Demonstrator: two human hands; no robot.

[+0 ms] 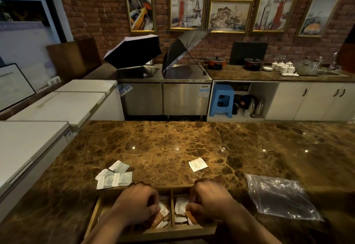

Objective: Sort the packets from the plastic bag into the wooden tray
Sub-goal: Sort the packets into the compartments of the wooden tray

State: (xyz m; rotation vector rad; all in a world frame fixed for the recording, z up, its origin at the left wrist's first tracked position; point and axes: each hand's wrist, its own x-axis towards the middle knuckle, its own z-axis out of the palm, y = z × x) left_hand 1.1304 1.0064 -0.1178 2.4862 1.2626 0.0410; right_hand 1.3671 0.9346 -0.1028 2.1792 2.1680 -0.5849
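Observation:
A wooden tray (172, 195) with a middle divider sits at the near edge of the marble counter. White and brown packets (160, 218) lie in both compartments. My left hand (136, 203) is curled over the left compartment, fingers down among the packets. My right hand (209, 199) is curled over the right compartment the same way. Whether either hand grips a packet is hidden. Several grey-white packets (115, 176) lie on the counter left of the tray. One white packet (197, 164) lies further back. The clear plastic bag (278, 197) lies flat to the right.
The brown marble counter (172, 143) stretches ahead. White chest freezers (28, 147) stand to the left. Beyond the counter are a steel unit with two open umbrellas (134, 51), a blue stool (221, 100) and a back counter with pots and cups.

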